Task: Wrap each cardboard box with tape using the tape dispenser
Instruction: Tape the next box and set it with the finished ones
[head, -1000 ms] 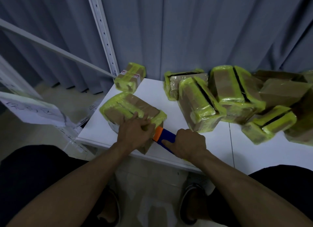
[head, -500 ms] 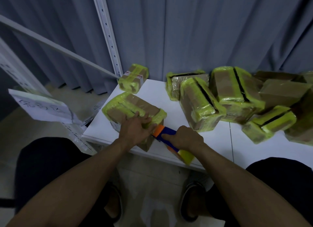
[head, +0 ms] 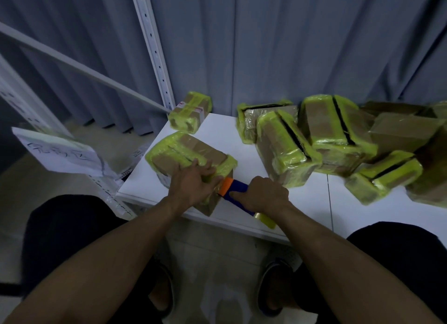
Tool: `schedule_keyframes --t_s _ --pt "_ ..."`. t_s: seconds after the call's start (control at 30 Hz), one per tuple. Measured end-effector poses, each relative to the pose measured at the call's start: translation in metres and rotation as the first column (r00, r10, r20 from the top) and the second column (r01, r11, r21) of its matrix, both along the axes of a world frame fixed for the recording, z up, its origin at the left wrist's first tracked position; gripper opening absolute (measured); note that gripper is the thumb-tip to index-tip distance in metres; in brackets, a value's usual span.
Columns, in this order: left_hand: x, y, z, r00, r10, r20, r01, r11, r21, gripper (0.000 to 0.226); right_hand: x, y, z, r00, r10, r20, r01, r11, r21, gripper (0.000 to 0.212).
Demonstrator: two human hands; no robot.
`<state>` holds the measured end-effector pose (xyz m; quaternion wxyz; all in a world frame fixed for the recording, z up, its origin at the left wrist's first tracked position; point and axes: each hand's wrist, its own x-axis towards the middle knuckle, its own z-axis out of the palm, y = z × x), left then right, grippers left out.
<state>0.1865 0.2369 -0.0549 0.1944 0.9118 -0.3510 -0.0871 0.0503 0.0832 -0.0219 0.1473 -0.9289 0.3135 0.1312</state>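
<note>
The left hand lies flat, fingers extended, on top of a cardboard box partly banded in yellow-green tape, at the front left corner of the white tabletop. The right hand grips the blue handle of the tape dispenser (orange head touching the box's near right edge). A pile of wrapped boxes occupies the right rear of the tabletop, before a grey curtain.

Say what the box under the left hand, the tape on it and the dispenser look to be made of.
Box: brown cardboard with a matte surface, showing between the tape bands.
Tape: probably thin plastic film, yellow-green; it is glossy and wrinkles at the corners.
Tape dispenser: seemingly hard plastic, with a smooth blue body and an orange front. The right hand gripping it hides most of it.
</note>
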Motion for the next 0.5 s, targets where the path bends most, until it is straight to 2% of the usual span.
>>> schedule_keyframes --t_s 0.13,0.27,0.33,0.4,0.5 --pt "0.001 0.001 -0.003 1.000 0.000 -0.009 0.000 1.000 -0.014 0.057 0.005 -0.008 -0.005 0.996 -0.082 -0.016 0.084 0.972 0.222 0.062" --pt "0.001 0.001 0.000 1.000 -0.002 -0.019 0.002 1.000 -0.007 0.057 0.011 -0.014 -0.001 0.996 -0.066 -0.059 0.080 0.955 0.286 0.058" --pt "0.001 0.001 0.001 1.000 -0.003 -0.020 0.003 1.000 0.000 0.057 0.011 -0.013 0.003 0.997 -0.040 -0.066 0.054 0.976 0.212 0.059" --pt "0.001 0.000 0.001 1.000 0.000 -0.026 0.000 1.000 0.001 0.058 0.008 -0.007 0.005 0.999 0.021 -0.044 -0.020 0.999 0.026 0.058" --pt "0.003 0.002 0.001 1.000 0.007 -0.031 -0.007 1.000 -0.024 0.057 -0.002 0.000 -0.001 0.992 0.123 -0.012 -0.123 0.966 -0.228 0.050"
